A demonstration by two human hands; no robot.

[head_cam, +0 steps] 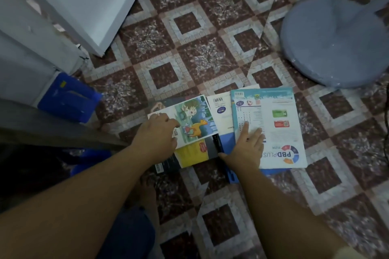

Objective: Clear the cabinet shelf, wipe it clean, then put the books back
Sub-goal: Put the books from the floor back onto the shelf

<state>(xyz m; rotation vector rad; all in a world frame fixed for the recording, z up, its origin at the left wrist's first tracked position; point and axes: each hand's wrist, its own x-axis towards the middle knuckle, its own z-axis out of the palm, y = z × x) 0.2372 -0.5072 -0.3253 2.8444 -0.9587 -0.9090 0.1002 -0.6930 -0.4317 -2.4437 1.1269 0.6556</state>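
Several books lie spread on the patterned tile floor. My left hand (157,130) rests on an illustrated book (194,116) with a cartoon animal cover, its fingers bent over the cover's left part. My right hand (247,145) lies flat with spread fingers on a white and blue workbook (277,124) marked PBD PLUS. Between them lie a white book with a barcode (221,111), a yellow book (192,153) and a dark book (216,143), partly covered by the others.
A white cabinet door (84,0) stands open at the upper left above the grey cabinet body (25,52). A blue box (67,96) sits by the cabinet's foot. A round grey fan base (336,42) stands at the upper right. My foot (147,191) is below the books.
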